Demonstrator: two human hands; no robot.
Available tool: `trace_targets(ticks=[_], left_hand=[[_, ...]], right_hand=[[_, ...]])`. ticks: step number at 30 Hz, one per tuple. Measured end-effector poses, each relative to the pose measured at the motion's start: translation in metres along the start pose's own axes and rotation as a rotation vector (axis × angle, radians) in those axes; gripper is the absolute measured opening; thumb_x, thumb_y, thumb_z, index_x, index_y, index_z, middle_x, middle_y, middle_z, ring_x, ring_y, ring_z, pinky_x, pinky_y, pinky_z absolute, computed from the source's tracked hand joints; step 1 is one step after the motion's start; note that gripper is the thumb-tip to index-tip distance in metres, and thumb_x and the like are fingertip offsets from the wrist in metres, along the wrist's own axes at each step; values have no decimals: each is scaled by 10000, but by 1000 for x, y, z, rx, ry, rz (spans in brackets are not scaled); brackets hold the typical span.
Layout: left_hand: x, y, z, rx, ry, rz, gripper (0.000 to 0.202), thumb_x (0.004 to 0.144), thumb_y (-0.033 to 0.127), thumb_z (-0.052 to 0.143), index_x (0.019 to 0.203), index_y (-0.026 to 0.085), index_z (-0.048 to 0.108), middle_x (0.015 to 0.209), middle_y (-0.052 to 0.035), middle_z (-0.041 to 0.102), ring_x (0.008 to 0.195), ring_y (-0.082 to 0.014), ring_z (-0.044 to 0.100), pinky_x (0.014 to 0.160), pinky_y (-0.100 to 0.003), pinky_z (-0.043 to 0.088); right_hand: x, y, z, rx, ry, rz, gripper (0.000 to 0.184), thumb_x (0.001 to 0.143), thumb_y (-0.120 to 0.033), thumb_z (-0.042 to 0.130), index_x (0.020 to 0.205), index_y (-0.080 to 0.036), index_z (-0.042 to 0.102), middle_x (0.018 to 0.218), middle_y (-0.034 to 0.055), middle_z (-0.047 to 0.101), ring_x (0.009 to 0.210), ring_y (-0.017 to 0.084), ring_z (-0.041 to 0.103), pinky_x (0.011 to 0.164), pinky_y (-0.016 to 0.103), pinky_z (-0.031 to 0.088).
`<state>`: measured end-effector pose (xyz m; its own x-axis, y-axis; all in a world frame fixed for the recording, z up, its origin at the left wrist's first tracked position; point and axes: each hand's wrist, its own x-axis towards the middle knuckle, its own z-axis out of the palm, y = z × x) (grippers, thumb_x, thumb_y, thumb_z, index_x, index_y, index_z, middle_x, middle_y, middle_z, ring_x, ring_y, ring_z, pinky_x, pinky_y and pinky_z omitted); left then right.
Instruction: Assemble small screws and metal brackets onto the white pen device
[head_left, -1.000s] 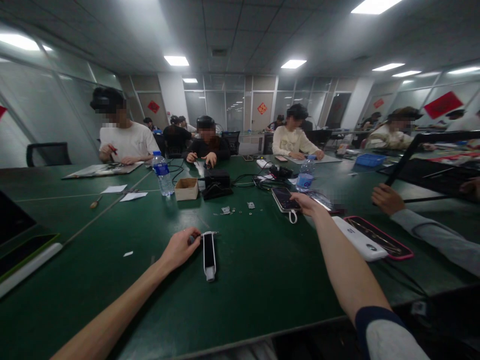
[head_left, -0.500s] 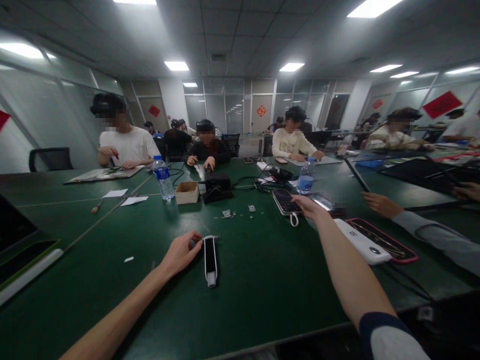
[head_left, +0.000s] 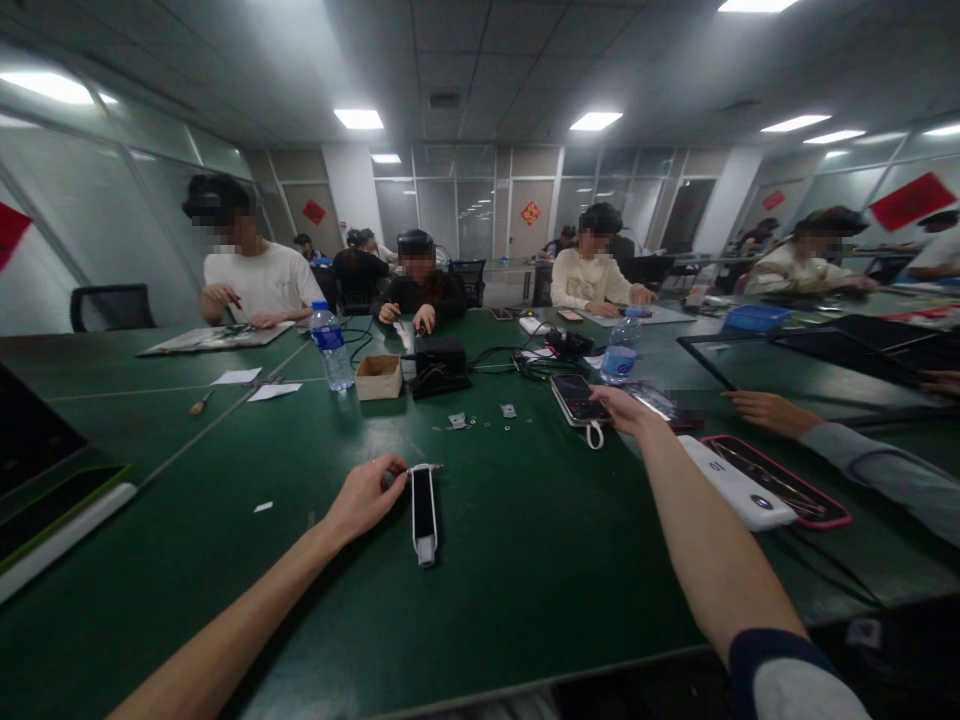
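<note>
The left hand [head_left: 367, 495] curls against the far end of a black device [head_left: 424, 510] lying mid-surface [head_left: 525, 570] (whether it grips, I cannot tell); the right hand [head_left: 626, 408], fingers loose, touches a phone [head_left: 574, 397].

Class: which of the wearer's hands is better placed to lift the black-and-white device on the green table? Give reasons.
Left, probably. The left hand touches the black-and-white device at its far end; the right hand reaches to a phone further across the table.
</note>
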<state>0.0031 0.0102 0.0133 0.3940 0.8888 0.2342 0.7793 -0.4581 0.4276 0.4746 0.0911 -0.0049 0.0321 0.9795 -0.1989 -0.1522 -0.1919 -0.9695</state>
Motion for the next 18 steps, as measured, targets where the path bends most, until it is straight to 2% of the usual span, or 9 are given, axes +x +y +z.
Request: trace_targets(ticks=[8, 18], left_hand=[[0, 0, 0, -3, -2, 5, 282, 851, 380, 429, 927, 173, 604, 874, -59, 677, 705, -193, 627, 665, -311, 485], [0, -6, 2, -8, -9, 33, 302, 864, 370, 416, 967, 181, 627, 902, -51, 679, 707, -183, 614, 687, -308, 483]], right_hand=[[4, 3, -3, 5, -27, -1, 382, 669, -74, 475, 1028, -145, 584, 706, 29, 689, 587, 167, 624, 523, 249, 491], [2, 3, -1, -18, 18, 12, 328, 713, -70, 460, 1010, -140, 581, 712, 34, 681, 561, 152, 608, 509, 237, 489]])
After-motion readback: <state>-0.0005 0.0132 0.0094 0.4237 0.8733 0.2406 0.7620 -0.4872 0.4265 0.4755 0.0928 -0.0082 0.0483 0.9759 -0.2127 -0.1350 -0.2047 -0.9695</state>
